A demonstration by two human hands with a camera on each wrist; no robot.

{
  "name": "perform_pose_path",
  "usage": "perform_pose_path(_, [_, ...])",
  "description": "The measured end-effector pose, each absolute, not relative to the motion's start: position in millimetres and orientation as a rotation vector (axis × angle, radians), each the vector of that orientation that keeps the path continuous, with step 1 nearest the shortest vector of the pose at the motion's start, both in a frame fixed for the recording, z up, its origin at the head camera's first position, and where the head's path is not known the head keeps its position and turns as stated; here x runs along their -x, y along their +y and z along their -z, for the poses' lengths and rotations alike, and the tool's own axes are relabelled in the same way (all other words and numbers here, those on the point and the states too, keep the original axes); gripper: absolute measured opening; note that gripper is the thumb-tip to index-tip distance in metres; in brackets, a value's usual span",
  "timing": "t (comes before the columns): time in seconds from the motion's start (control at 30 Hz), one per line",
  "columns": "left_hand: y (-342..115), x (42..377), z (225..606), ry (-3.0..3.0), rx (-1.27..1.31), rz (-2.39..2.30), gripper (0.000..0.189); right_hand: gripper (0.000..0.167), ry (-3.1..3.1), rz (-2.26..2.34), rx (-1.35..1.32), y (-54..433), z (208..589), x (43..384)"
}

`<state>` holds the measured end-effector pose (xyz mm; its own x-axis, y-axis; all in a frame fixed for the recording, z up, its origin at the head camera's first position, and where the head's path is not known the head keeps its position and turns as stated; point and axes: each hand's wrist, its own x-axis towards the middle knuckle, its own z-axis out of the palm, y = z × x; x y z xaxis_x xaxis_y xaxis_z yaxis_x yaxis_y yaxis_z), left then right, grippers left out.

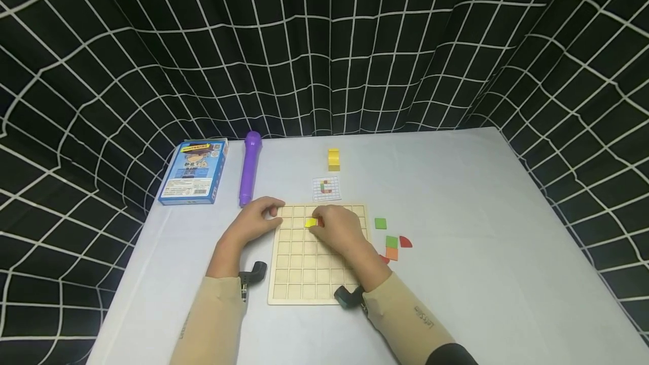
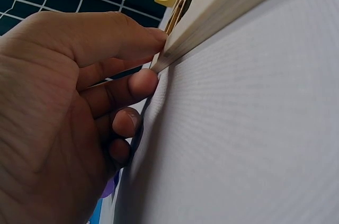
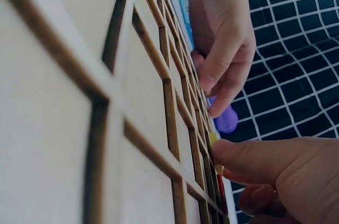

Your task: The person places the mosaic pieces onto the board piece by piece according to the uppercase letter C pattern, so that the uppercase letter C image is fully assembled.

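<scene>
A wooden grid board [image 1: 297, 276] lies flat on the table. My left hand [image 1: 253, 219] holds its far left corner, the thumb and curled fingers on the edge; the left wrist view shows this hand [image 2: 63, 97] close against the board's side [image 2: 212, 20]. My right hand [image 1: 341, 231] is over the upper rows and pinches a yellow tile [image 1: 310, 222] at one of the cells. Beside the tile, a red piece [image 1: 320, 222] shows partly from under the fingers. In the right wrist view, the thumb [image 3: 259, 155] presses on the yellow tile [image 3: 213, 138].
Right of the board lie green tiles [image 1: 381, 223], an orange tile [image 1: 392, 254] and red quarter-round pieces [image 1: 405, 241]. Beyond it are a pattern card [image 1: 327, 188] and a yellow block [image 1: 333, 160]. A purple microphone-shaped object [image 1: 249, 169] and a blue box [image 1: 194, 172] stand at the left.
</scene>
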<state>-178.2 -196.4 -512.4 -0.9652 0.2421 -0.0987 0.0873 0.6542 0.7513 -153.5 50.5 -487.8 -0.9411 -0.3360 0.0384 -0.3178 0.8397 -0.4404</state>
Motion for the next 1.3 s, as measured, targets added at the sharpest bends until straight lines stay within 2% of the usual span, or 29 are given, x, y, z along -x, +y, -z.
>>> perform_pose_path(0.23, [-195.0,178.0,509.9,2.687,-0.279,-1.198,0.046,0.022,2.976,0.718,0.481,52.3,486.8,152.8])
perform_pose_path(0.5, [-194.0,177.0,511.0,2.682,-0.274,-1.203,0.045,0.025,2.92,0.765,0.409,55.7,486.2,151.3])
perform_pose_path(0.77, [-195.2,177.0,511.3,2.685,-0.283,-1.195,0.046,0.035,2.88,0.831,0.48,62.3,480.0,149.9])
perform_pose_path(1.3, [-196.3,178.6,511.4,2.697,-0.276,-1.181,0.046,0.039,2.648,1.229,0.301,114.4,444.7,159.8])
